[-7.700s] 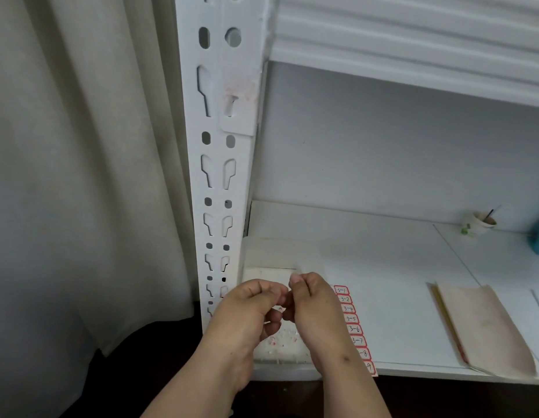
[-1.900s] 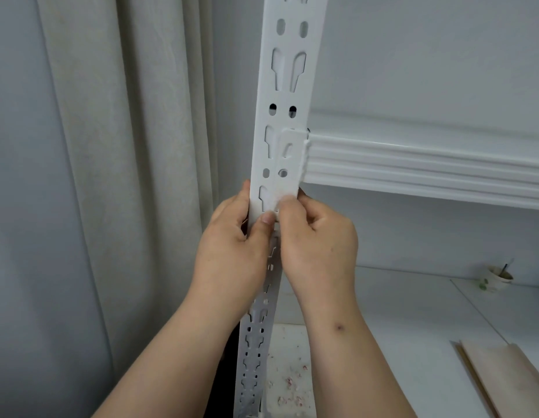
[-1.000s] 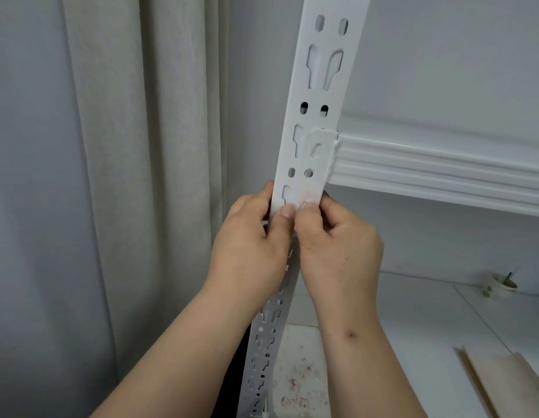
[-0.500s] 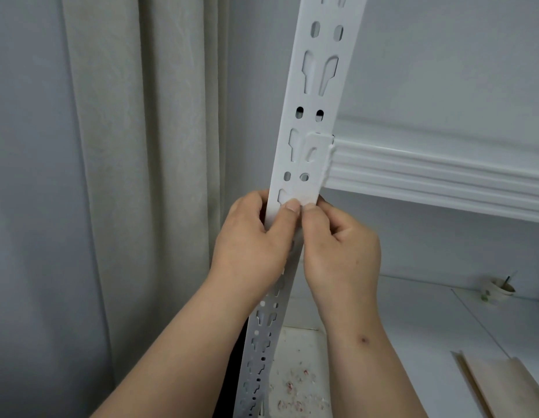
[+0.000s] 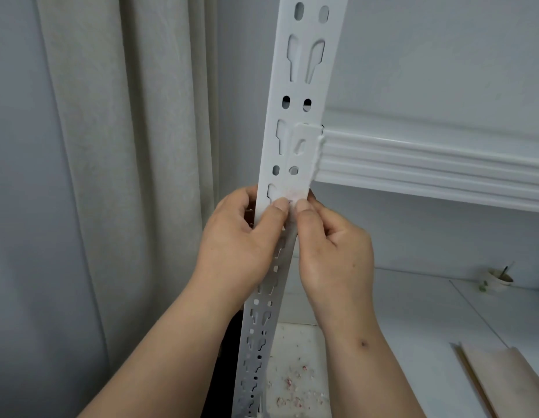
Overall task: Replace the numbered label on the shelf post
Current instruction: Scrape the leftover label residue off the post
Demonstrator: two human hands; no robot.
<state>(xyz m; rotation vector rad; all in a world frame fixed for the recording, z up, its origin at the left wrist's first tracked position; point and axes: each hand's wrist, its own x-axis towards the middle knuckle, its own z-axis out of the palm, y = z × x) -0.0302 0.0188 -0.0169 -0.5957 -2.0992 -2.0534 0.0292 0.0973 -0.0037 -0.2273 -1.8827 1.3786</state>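
Hands, seemingly pinching, on post

text: none legible | shelf post: faint pink residue, no readable number

Several seconds ago both hands were low over the shelf, pinching something small together above a strip of red-edged numbered stickers. Now the left hand and right hand are raised to the white shelf post, fingers curled around its edges and both thumbs pressed side by side on its front face, just below the bracket of the upper shelf. Across the last two seconds the thumbs have crept slightly up the post, onto a faint pinkish patch. The sticker strip has dropped out of view, leaving only pink scraps below.
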